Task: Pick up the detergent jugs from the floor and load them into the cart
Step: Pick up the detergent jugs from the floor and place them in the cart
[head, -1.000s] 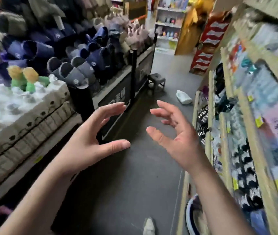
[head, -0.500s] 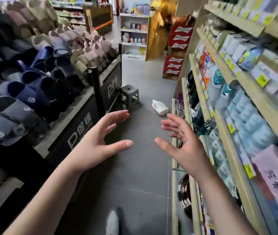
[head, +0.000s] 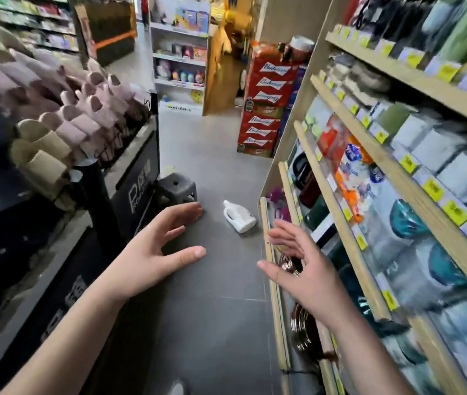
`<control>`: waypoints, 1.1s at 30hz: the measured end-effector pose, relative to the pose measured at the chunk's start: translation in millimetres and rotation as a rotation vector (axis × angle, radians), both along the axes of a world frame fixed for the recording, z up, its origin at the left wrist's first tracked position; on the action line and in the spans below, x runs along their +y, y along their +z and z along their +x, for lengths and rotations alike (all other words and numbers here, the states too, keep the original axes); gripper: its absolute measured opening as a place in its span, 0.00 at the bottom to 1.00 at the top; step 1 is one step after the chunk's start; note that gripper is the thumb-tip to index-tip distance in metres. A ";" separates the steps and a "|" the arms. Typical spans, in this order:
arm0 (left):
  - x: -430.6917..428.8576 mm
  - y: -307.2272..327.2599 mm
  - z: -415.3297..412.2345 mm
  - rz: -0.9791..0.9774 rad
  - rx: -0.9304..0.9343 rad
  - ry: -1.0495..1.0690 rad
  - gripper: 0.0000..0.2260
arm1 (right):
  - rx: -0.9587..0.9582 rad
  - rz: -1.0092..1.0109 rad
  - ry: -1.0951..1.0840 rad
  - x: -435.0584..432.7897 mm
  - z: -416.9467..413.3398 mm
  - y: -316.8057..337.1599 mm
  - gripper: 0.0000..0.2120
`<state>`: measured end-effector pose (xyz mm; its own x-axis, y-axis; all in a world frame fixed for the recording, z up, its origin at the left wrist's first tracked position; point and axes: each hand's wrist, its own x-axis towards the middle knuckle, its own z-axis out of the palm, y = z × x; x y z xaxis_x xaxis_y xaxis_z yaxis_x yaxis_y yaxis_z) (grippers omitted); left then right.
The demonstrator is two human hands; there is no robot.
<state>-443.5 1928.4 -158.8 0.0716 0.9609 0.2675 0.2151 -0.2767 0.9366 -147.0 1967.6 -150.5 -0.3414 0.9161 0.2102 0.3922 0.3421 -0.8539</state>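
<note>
A dark stool [head: 176, 187] stands at twelve o'clock; slippers [head: 78, 124] fill the rack at ten, red cartons [head: 265, 109] stack at one, wooden shelves [head: 340, 178] at three.

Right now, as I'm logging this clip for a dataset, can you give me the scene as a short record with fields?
place: shop aisle, slippers on the left, shelf on the right
jug: white, lying on its side on the floor, close to the foot of the shelf
stool: dark, left of the jug, apart from it
left hand: open, fingers spread, holds nothing
right hand: open, holds nothing
cart: not in view
task state: jug not yet picked up
</note>
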 end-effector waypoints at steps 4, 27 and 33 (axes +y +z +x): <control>113.5 0.6 -24.9 -0.033 -0.034 -0.052 0.39 | -0.015 -0.026 -0.054 87.0 -18.7 3.0 0.35; 700.4 -71.0 -10.3 -0.319 -0.146 0.130 0.34 | 0.130 -0.287 -0.006 721.8 -29.3 -101.6 0.33; 809.0 -109.4 -9.6 -0.366 -0.193 0.151 0.29 | 0.115 -0.294 0.001 827.9 -45.8 -133.9 0.32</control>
